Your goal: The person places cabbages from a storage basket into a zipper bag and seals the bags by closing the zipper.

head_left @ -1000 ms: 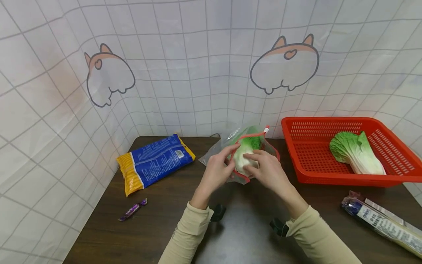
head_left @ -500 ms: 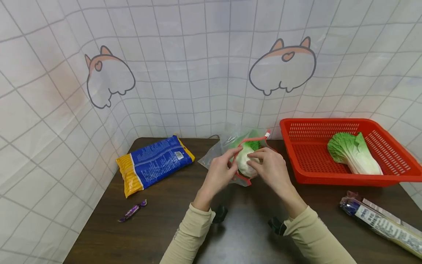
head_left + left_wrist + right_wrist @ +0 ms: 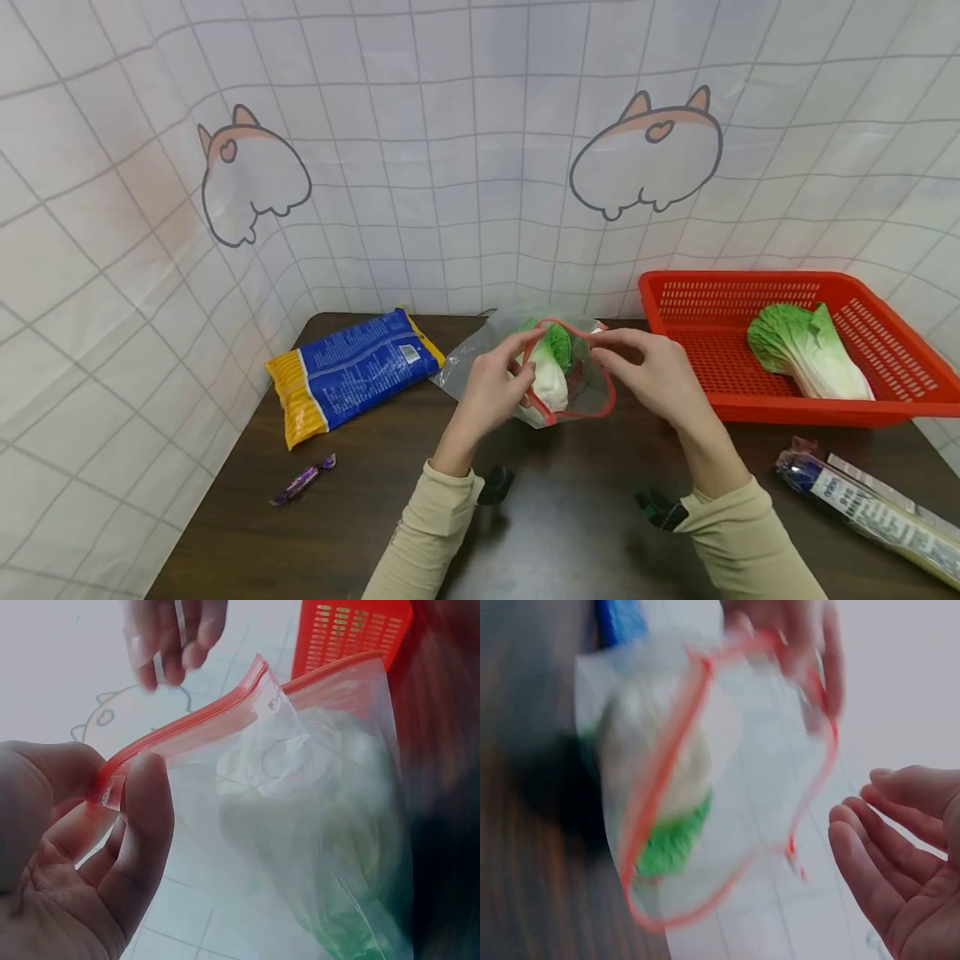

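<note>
A clear zip bag (image 3: 474, 348) with a red zip edge sits at the back middle of the table, its mouth spread open. Inside it lies a Chinese cabbage (image 3: 551, 385), white base toward the mouth and green leaves behind. My left hand (image 3: 491, 387) pinches the bag's red edge on the left side, thumb against fingers, as the left wrist view also shows. My right hand (image 3: 654, 375) is close to the right side of the mouth. In the right wrist view the fingers of that hand (image 3: 907, 862) are apart from the red edge and hold nothing.
To the right stands a red basket (image 3: 806, 408) with another Chinese cabbage (image 3: 813, 350) in it. In front of it lies a long wrapped package (image 3: 873, 500). A blue and yellow packet (image 3: 360, 375) and a purple wrapped candy (image 3: 302, 482) lie on the left.
My right hand has come off the cabbage and moved right, out of the bag's mouth. The cabbage sits deeper, and the mouth is rounder. My left hand keeps its pinch on the edge.
</note>
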### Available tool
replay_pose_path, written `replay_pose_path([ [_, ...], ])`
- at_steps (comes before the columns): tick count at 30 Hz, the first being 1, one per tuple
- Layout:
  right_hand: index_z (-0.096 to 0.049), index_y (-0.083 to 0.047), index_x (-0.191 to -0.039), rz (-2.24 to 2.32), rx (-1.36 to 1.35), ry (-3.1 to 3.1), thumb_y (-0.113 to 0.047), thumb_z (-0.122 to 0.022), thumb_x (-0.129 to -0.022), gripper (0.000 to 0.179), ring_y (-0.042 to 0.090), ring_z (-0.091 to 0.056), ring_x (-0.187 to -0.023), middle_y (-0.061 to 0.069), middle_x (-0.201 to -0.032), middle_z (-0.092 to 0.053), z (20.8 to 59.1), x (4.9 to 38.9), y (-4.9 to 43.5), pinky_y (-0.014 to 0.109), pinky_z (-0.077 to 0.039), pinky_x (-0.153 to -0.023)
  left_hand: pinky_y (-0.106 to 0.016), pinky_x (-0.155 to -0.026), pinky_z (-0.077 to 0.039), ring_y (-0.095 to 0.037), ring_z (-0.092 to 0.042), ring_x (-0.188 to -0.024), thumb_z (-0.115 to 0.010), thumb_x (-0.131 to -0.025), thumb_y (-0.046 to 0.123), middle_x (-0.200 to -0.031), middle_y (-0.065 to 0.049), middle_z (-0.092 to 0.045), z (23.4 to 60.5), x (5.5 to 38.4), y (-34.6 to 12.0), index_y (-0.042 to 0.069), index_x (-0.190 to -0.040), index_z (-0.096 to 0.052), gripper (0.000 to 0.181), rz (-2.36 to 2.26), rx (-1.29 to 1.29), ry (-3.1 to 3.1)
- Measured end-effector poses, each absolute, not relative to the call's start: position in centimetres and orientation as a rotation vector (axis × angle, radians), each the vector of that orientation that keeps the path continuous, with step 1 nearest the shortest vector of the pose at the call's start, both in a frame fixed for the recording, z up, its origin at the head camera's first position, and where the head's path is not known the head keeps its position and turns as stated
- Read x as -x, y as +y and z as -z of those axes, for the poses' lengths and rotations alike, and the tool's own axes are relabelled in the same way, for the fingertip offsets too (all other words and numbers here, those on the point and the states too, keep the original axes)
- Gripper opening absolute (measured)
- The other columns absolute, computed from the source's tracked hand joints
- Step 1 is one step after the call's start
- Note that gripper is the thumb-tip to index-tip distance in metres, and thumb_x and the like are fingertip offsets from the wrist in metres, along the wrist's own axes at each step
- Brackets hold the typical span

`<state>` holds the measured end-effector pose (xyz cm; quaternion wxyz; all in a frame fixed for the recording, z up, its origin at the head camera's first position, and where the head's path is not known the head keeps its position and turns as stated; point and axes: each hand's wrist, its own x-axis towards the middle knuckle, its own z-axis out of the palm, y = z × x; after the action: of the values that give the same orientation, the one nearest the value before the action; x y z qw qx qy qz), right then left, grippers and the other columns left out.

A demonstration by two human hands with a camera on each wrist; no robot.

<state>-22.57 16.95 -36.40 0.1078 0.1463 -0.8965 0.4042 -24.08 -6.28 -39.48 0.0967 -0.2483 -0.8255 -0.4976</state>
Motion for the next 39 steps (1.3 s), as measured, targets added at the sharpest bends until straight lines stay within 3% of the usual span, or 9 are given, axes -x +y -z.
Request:
replay_pose_path([
  [7, -0.063, -0.003, -0.127, -1.442, -0.329, -2.605, -0.03, -0.061, -0.098, 0.04, 0.015, -0.071, -0.088, 0.018, -0.109, -0.07, 37.2, 23.3, 19.8, 0.03, -0.056, -0.08, -0.027, -0.039, -0.042, -0.016, -0.059, -0.046, -0.056, -0.094, 0.002, -0.075, -0.007, -0.066, 39.0, 23.9, -6.6, 0.015, -0.139, -0.056, 0.046, 1.474, 0.764, -2.456],
  [16, -0.057, 0.001, -0.131, -1.882, -0.406, -2.509, -0.026, -0.057, -0.1, 0.041, 0.034, -0.063, -0.104, 0.023, -0.119, -0.06, 39.7, 25.6, 19.9, 0.028, -0.055, -0.084, -0.028, -0.039, -0.042, -0.015, -0.06, -0.047, -0.056, -0.094, 0.003, -0.068, -0.001, -0.062, 38.7, 23.8, -7.0, 0.021, -0.138, -0.057, 0.047, 1.448, 0.764, -2.485],
  [21, -0.053, 0.005, -0.133, -2.057, -0.446, -2.486, -0.026, -0.057, -0.1, 0.046, 0.027, -0.064, -0.102, 0.024, -0.12, -0.059, 40.3, 26.8, 19.8, 0.031, -0.055, -0.086, -0.026, -0.039, -0.04, -0.014, -0.059, -0.046, -0.057, -0.093, 0.003, -0.068, 0.001, -0.062, 38.7, 23.8, -7.0, 0.02, -0.136, -0.059, 0.047, 1.408, 0.785, -2.492],
  [26, -0.055, 0.008, -0.128, -2.104, -0.445, -2.479, -0.025, -0.059, -0.099, 0.044, 0.021, -0.066, -0.096, 0.015, -0.112, -0.063, 39.9, 27.4, 19.6, 0.033, -0.055, -0.086, -0.025, -0.04, -0.039, -0.015, -0.058, -0.05, -0.056, -0.094, 0.005, -0.075, -0.002, -0.065, 38.6, 24.0, -7.6, 0.022, -0.138, -0.057, 0.047, 1.383, 0.863, -2.521],
  [30, -0.06, 0.006, -0.118, -2.319, -0.435, -2.251, -0.018, -0.062, -0.097, 0.032, 0.017, -0.067, -0.09, 0.007, -0.103, -0.065, 38.5, 27.6, 19.7, 0.029, -0.054, -0.086, -0.025, -0.041, -0.039, -0.012, -0.057, -0.053, -0.057, -0.096, 0.008, -0.1, -0.003, -0.07, 38.4, 24.1, -9.0, 0.025, -0.139, -0.056, 0.046, 1.38, 0.89, -2.485],
  [34, -0.063, 0.007, -0.114, -2.508, -0.468, -1.97, -0.009, -0.064, -0.095, 0.025, 0.016, -0.068, -0.086, 0.007, -0.099, -0.066, 36.2, 28.0, 19.4, 0.027, -0.055, -0.084, -0.026, -0.044, -0.04, -0.008, -0.059, -0.066, -0.062, -0.096, 0.013, -0.132, 0.003, -0.061, 38.1, 24.3, -10.4, 0.025, -0.142, -0.053, 0.048, 1.401, 0.848, -2.433],
  [39, -0.063, 0.009, -0.116, -2.402, -0.393, -1.973, -0.013, -0.07, -0.09, 0.035, 0.018, -0.069, -0.086, 0.008, -0.098, -0.07, 33.3, 28.8, 17.8, 0.027, -0.055, -0.082, -0.03, -0.062, -0.054, -0.008, -0.065, -0.084, -0.068, -0.093, 0.022, -0.134, 0.002, -0.058, 38.0, 24.3, -11.3, 0.023, -0.138, -0.051, 0.048, 1.498, 0.824, -2.528],
])
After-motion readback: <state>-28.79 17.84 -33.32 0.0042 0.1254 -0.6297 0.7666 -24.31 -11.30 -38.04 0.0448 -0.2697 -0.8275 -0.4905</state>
